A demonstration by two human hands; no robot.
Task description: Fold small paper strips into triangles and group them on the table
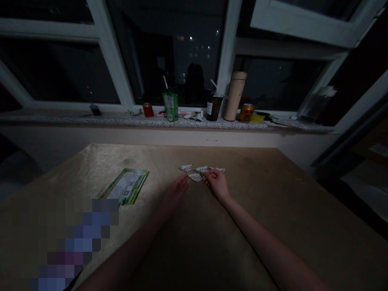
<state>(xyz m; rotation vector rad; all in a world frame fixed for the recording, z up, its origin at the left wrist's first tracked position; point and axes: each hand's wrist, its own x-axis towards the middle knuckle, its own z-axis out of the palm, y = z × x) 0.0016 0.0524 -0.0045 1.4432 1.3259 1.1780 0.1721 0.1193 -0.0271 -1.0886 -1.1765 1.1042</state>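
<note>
Small packets (201,169) beside released left hand (178,188), at curled right hand (217,182), right's grip unclear

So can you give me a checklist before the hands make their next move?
1. Small packets within reach: ok, they lie close together by both hands.
2. Right hand at the packets: ok, its fingertips are there.
3. Right hand's grip firm: cannot tell, its fingers hide it.
4. Left hand free: ok, nothing shows in it.
5. Green bag out of the way: ok, it's left of both hands.
6. Bright light: not ok, the room looks dim.
</note>
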